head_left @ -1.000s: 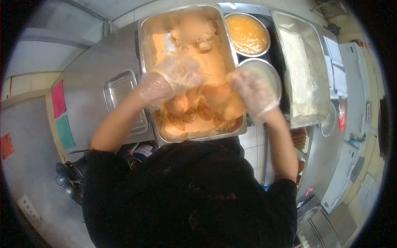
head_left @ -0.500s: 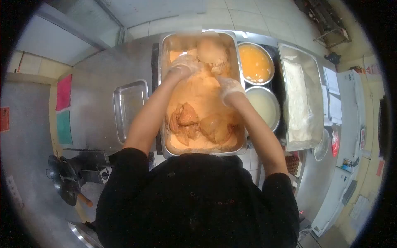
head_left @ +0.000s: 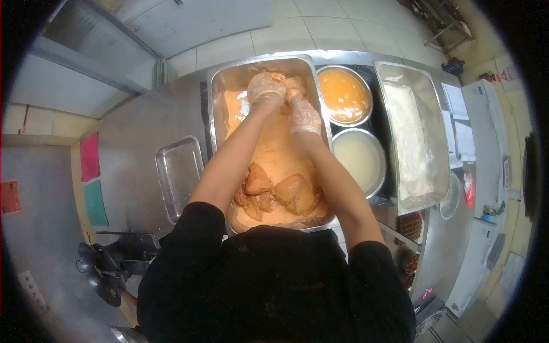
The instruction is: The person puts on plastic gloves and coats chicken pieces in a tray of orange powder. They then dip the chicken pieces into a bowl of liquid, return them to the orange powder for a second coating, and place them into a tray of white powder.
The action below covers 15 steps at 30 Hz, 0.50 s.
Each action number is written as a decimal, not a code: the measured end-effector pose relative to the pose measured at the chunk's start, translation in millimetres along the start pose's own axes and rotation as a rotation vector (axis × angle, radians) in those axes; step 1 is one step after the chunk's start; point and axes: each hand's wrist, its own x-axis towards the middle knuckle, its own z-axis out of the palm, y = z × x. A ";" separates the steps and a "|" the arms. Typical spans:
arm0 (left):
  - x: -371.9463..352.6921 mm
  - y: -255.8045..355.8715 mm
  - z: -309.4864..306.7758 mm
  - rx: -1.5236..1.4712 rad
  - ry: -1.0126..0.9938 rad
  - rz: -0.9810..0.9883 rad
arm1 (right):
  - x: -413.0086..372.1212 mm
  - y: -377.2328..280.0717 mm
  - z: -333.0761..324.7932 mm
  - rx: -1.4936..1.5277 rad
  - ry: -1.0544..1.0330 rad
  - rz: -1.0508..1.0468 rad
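Observation:
My left hand point(head_left: 267, 86), in a clear glove dusted with orange powder, rests on coated meat point(head_left: 294, 86) at the far end of a deep metal tray point(head_left: 214, 114). Right beside it, my right hand point(head_left: 304, 117), gloved too, touches the near side of the same meat with its fingers closed around an edge. Orange powder point(head_left: 274, 143) covers the tray's floor. Several darker marinated meat pieces point(head_left: 297, 193) lie at the tray's near end, between my forearms.
To the right stand a bowl of orange liquid point(head_left: 345, 94), a bowl of pale liquid point(head_left: 359, 160) and a long tray of white flour point(head_left: 405, 137). A shallow metal tray point(head_left: 178, 174) lies on the steel counter at left.
My hands have moved closer together at the tray's far end, onto the coated meat. The view has shifted, with the counter items appearing slightly lower and farther left.

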 end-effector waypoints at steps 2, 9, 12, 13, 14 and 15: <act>8.9 4.4 2.2 0.077 -0.044 0.004 | 3.1 4.8 5.8 0.042 0.068 0.007; -8.9 37.7 -21.6 0.147 -0.110 -0.030 | 7.2 2.9 25.3 0.239 0.144 0.035; 2.8 14.1 0.6 0.059 -0.054 0.053 | -1.2 4.4 18.5 0.225 0.406 0.058; 3.0 8.3 -1.9 -0.011 -0.001 0.125 | 0.1 7.0 16.7 0.189 0.448 0.014; -0.3 1.3 -3.1 -0.010 -0.005 0.124 | -1.6 9.2 16.5 0.154 0.486 -0.031; -14.1 4.6 -22.8 -0.038 0.001 0.105 | -7.0 8.1 12.0 0.157 0.486 -0.027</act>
